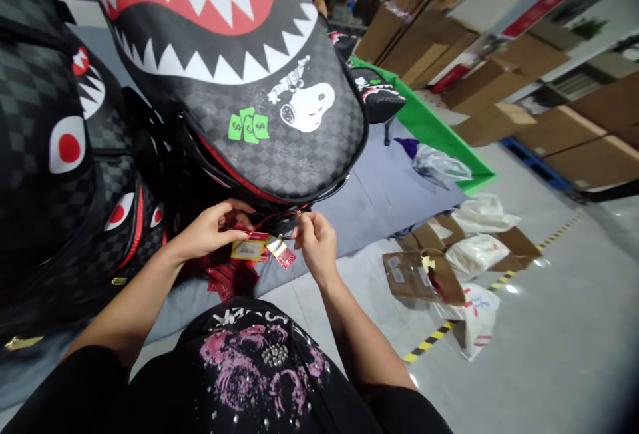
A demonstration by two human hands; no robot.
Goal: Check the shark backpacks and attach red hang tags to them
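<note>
On a grey-covered table, a backpack points its rounded end toward a person, long axis running away. Grey-black checks carry toothy jaws and a white cartoon dog. The left hand curls at a red cord by a yellow tag, perhaps pinching; right hand fingertips press together. Cardboard boxes stand beyond.

The top of the black-and-grey checkered backpack with a red-and-white toothed mouth is cut off by the upper picture edge. At the near edge of the grey-covered table, print on the flat yellow-and-red tag is too small to read; the right hand's curled fingers hide whatever lies between them.
</note>
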